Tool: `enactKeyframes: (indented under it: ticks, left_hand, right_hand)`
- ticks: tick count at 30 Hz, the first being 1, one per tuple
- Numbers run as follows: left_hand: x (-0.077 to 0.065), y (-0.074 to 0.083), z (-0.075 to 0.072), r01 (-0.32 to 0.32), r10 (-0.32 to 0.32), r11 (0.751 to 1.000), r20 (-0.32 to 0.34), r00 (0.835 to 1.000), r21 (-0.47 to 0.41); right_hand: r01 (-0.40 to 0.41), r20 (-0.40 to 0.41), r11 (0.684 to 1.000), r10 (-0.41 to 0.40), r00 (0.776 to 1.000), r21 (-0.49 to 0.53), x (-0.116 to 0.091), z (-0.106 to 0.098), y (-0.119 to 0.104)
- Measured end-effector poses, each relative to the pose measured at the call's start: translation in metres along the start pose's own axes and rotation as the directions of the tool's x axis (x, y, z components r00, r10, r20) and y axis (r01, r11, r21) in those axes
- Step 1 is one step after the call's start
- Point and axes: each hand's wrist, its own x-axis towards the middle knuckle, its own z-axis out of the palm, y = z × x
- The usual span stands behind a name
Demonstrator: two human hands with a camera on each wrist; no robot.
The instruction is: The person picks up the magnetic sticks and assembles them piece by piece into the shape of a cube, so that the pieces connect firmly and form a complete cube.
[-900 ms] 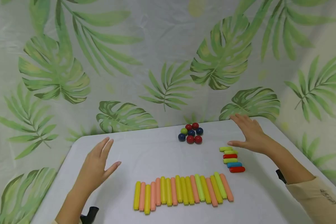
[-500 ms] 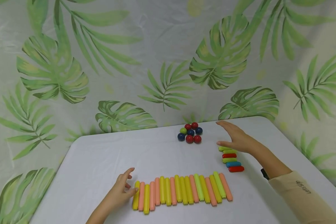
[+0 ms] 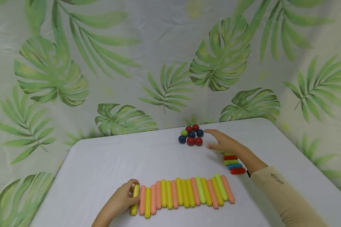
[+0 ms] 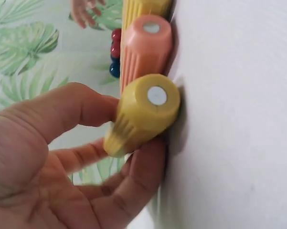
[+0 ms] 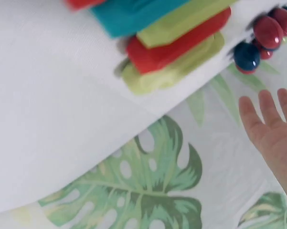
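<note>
Leafy backdrop [image 3: 116, 82], white table [image 3: 102, 164], perhaps cloth-covered, hands [image 3: 120, 198], sticks [image 3: 184, 193], balls [image 3: 191, 134]

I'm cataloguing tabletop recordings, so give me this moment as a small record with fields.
Long row of ribbed sticks: yellow, pink, light green, side by side
Left hand: pinches the leftmost yellow stick
Glossy round balls: four red, three dark blue, one green
Right hand: fingers extended near the balls, holds nothing
Short sticks: red, blue, light green
White table: under everything
Backdrop: cloth printed with green leaves
</note>
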Motion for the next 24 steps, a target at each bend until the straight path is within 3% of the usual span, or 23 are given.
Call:
enactKeyframes:
  ticks: [5, 9, 12, 17, 21, 24]
  left_hand:
    - [0.001, -0.004, -0.003, 0.004, -0.012, 0.995, -0.084, 0.996, -0.101]
    - [0.002, 0.001, -0.003, -0.037, 0.007, 0.985, -0.178, 0.984, -0.17]
    - [0.002, 0.005, -0.004, -0.09, 0.03, 0.965, -0.236, 0.971, -0.248]
    - [0.005, 0.017, -0.008, -0.203, 0.099, 0.919, -0.299, 0.949, -0.339]
    - [0.009, 0.031, -0.011, -0.288, 0.181, 0.897, -0.316, 0.931, -0.336]
    - [0.014, 0.043, -0.013, -0.332, 0.232, 0.894, -0.324, 0.917, -0.3]
  right_hand:
    - [0.002, 0.06, 0.997, -0.007, 0.998, 0.074, 0.02, 0.018, -0.002]
    - [0.013, 0.069, 1.0, -0.012, 0.998, -0.01, 0.031, 0.028, 0.001]
    - [0.016, 0.049, 0.997, -0.012, 0.999, -0.081, 0.036, 0.033, 0.003]
    - [-0.031, 0.024, 0.997, 0.033, 0.999, -0.073, 0.036, 0.03, -0.003]
    - [-0.024, -0.041, 0.993, 0.029, 0.999, 0.119, 0.03, 0.019, -0.026]
    - [0.047, -0.099, 0.931, -0.011, 0.995, 0.363, 0.025, 0.013, -0.053]
